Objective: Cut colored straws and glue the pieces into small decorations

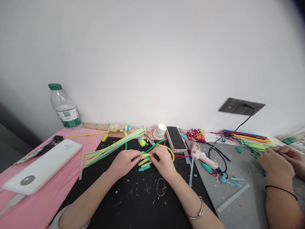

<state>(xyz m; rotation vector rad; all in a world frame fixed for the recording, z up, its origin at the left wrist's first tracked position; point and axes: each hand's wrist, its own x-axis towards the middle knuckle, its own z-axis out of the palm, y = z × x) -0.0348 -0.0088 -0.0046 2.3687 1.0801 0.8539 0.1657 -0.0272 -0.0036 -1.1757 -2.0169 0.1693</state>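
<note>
My left hand (pixel 125 163) and my right hand (pixel 165 161) meet over the black mat (pixel 133 203), fingers closed in a pinch. Between them they grip the two ends of a short yellow pipe cleaner (pixel 146 155). Just below it lie several short folded yellow pieces and a teal folded piece (pixel 144 168). A green pipe cleaner (pixel 154 146) and a curved yellow one (pixel 172 152) lie by my right hand. Behind my fingers are a small yellow and blue figure (pixel 142 142) and pliers or scissors (pixel 150 140), partly hidden.
Long pale green pipe cleaners (pixel 111 147) lie left. A phone (pixel 176 138), paper cup (pixel 159 131) and pink glue gun (pixel 204 158) stand or lie behind and right. A power bank (pixel 45 165) and bottle (pixel 65 108) are left. A co-worker's hands (pixel 277 162) work at right.
</note>
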